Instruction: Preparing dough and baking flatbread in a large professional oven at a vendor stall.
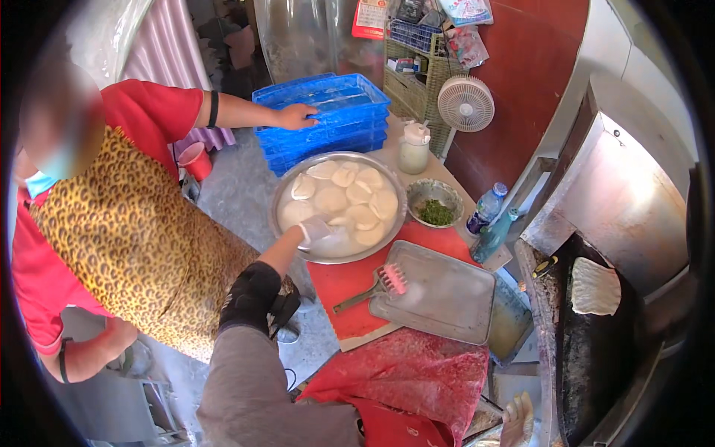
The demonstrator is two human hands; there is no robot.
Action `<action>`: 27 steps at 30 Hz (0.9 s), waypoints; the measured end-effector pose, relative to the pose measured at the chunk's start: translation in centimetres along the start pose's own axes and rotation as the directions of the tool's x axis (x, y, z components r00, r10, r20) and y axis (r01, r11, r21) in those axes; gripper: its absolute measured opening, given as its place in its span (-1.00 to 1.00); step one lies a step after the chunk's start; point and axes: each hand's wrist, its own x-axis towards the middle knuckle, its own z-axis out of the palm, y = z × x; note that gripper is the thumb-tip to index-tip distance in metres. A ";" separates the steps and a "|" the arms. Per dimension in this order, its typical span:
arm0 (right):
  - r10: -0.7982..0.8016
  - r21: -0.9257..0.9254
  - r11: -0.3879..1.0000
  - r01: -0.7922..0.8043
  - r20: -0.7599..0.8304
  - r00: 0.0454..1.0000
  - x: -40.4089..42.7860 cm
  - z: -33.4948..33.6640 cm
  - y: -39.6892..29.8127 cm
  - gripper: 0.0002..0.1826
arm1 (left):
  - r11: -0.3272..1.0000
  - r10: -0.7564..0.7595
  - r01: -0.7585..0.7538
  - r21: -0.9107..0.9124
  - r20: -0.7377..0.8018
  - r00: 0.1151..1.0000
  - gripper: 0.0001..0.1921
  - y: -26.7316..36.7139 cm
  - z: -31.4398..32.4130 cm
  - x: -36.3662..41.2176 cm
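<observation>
My left hand, in a clear glove, dips into the near-left side of a metal basin. Flat round dough pieces lie in cloudy liquid there. The fingertips are blurred beside the dough, so their grip cannot be made out. At the lower right edge, my right hand is gloved, its fingers stretched out and nothing visible in them. Near the basin rests a grey metal tray on a red mat, with a green-handled pink-toothed roller lying across its left edge.
A co-worker's hand touches stacked blue plastic crates behind the basin. Chopped greens sit in a bowl; bottles stand beyond. On the right, a flat dough sheet lies on a dark griddle under a raised metal lid.
</observation>
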 end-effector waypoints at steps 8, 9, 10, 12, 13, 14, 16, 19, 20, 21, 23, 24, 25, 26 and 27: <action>0.018 -0.153 0.988 -0.001 0.112 0.994 5.9 1.4 -0.8 -0.19 | 0.259 -0.024 -0.201 -0.945 -0.214 0.976 -0.64 3.6 0.2 -0.2; 0.043 -0.210 0.977 -0.025 0.079 0.996 7.5 3.3 -1.2 -0.23 | 0.248 -0.020 -0.175 -0.953 -0.186 0.982 -0.64 5.4 0.5 -0.7; 0.062 -0.266 0.963 -0.050 0.035 0.997 9.1 5.9 -1.6 -0.27 | 0.264 0.052 0.000 -0.964 0.015 0.999 -0.64 7.9 0.8 -1.3; 0.077 -0.361 0.932 -0.030 0.117 0.990 12.6 11.1 -2.3 -0.37 | 0.343 0.328 0.086 -0.935 0.205 0.922 -0.61 10.3 3.5 -0.2; 0.073 -0.398 0.918 -0.005 0.156 0.985 14.6 12.9 -1.8 -0.38 | 0.413 0.366 0.108 -0.904 0.273 0.890 -0.60 11.8 5.7 0.5; 0.068 -0.432 0.902 0.025 0.198 0.978 16.8 14.2 -0.9 -0.39 | 0.619 0.396 0.011 -0.785 0.324 0.859 -0.60 13.2 8.4 1.6; 0.047 -0.708 0.691 0.145 0.244 0.969 20.7 16.8 0.5 -0.41 | 0.462 0.290 0.219 -0.860 0.380 0.879 -0.68 16.6 14.6 2.5; -0.010 -0.894 0.192 0.404 0.410 0.912 26.3 15.1 6.8 -0.37 | 0.635 0.183 0.172 -0.753 0.363 0.913 -0.71 15.9 22.4 6.2; -0.001 -0.889 -0.038 0.456 0.456 0.890 27.2 15.7 8.3 -0.33 | 0.832 0.142 0.003 -0.555 0.217 0.966 -0.70 16.1 23.0 6.4; 0.050 -0.847 -0.213 0.486 0.488 0.872 27.6 17.4 9.3 -0.30 | 0.953 0.140 -0.121 -0.277 0.051 0.989 -0.70 15.9 23.3 6.5; 0.105 -0.773 -0.372 0.514 0.515 0.851 27.7 20.0 11.5 -0.27 | 0.952 0.232 -0.228 -0.202 -0.006 0.973 -0.73 14.9 23.4 6.8; 0.083 -0.803 -0.304 0.513 0.514 0.854 27.6 20.5 12.8 -0.25 | 0.952 0.260 -0.262 -0.160 -0.032 0.965 -0.74 14.5 23.6 7.1; 0.056 -0.830 -0.234 0.506 0.508 0.859 27.8 20.3 13.8 -0.22 | 0.947 0.294 -0.299 -0.115 -0.053 0.954 -0.75 14.8 23.5 7.2; 0.116 -0.764 -0.320 0.560 0.556 0.823 28.5 19.4 14.2 -0.12 | 0.946 0.300 -0.303 -0.114 -0.048 0.953 -0.75 14.9 23.3 6.9; 0.107 -0.768 -0.315 0.558 0.555 0.825 29.9 19.4 14.5 -0.12 | 0.943 0.319 -0.321 -0.090 -0.035 0.947 -0.74 15.3 22.2 6.4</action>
